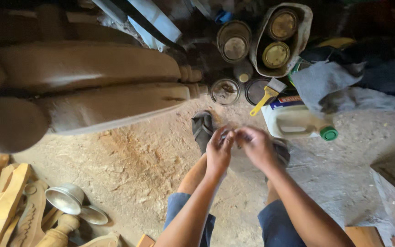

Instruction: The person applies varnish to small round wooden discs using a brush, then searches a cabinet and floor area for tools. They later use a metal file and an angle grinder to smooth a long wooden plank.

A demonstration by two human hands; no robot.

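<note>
Seen from the head camera, a seated person's left hand [218,150] and right hand [254,145] meet fingertip to fingertip over a dusty workshop floor [133,160], pinching something too small and blurred to identify; the grasp itself cannot be told. A slip could drop it into the sawdust, near the open tins [225,91] and plastic jug [298,121].

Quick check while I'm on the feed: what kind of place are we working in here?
Most likely a woodworking or furniture finishing workshop. Large carved wooden pieces lie over a sawdust-strewn floor, more carved wooden parts are stacked at the lower left, and tins with a yellow-handled brush stand ahead of the hands.
</note>
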